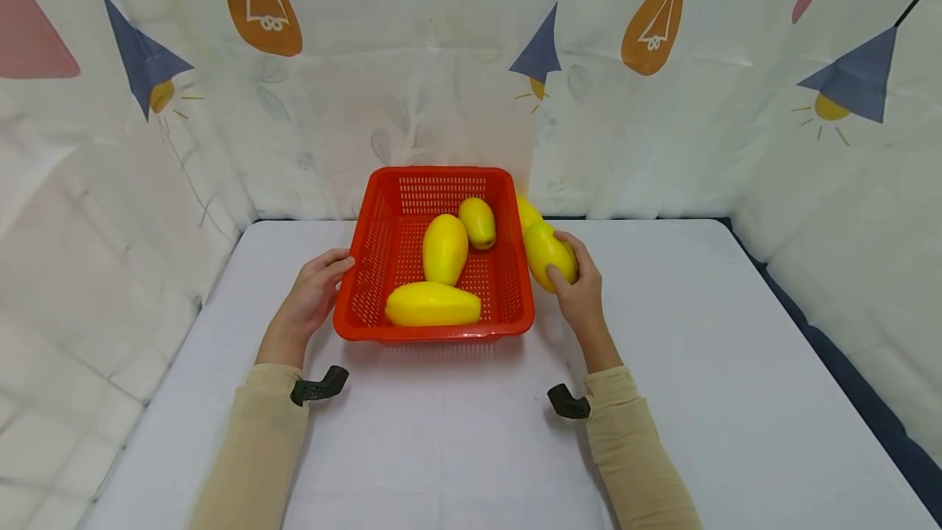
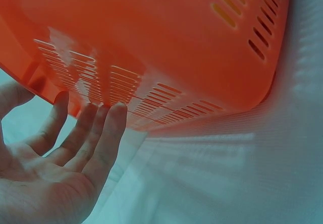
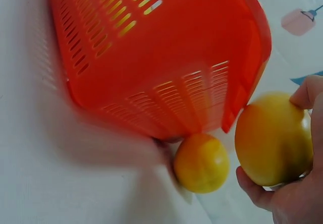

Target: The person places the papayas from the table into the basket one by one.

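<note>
A red plastic basket (image 1: 434, 334) stands at the middle of the table with three smooth yellow fruits inside: a long one (image 1: 432, 304), an oval one (image 1: 445, 250) and a smaller one (image 1: 477, 223). At the basket's left side, my left hand (image 1: 316, 293) touches the outer wall below the rim; its fingers (image 2: 108, 133) are nearly straight in the left wrist view. My right hand (image 1: 581, 289) grips a plump yellow fruit (image 3: 272, 141) between thumb and fingers, outside the basket's right wall. Behind that fruit, another yellow fruit (image 3: 202, 162) lies against the basket, partly hidden in the head view.
A white cloth covers the table (image 1: 441, 440). Printed curtains (image 1: 456, 88) with lamp and bulb pictures hang behind its far edge and along the sides. Dark wrist devices (image 1: 321, 385) are worn at both sleeves.
</note>
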Tool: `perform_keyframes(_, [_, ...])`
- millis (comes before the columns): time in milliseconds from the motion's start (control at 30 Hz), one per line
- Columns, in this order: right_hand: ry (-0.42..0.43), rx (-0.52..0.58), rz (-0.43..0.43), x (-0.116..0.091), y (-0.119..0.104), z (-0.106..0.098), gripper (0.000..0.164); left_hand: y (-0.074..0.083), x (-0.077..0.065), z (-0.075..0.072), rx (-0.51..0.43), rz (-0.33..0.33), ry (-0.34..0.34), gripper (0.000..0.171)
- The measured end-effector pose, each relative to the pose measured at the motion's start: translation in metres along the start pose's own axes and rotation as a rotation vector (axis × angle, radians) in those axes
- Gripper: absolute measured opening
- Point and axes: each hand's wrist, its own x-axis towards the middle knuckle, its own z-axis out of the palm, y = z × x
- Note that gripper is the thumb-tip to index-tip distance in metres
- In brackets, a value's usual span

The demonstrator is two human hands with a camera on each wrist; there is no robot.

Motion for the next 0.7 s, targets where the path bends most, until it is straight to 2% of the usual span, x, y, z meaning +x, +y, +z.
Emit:
perform_keyframes(367, [0.023,0.009,-0.083,-0.003,-0.013,0.002,0.045,0.002,-0.002,0.001,0.003,-0.017,0.007,0.015])
perform_keyframes(700, [-0.025,0.028,-0.124,-0.006,-0.024,0.005,0.044,0.003,-0.003,0.002,0.006,-0.023,0.007,0.017])
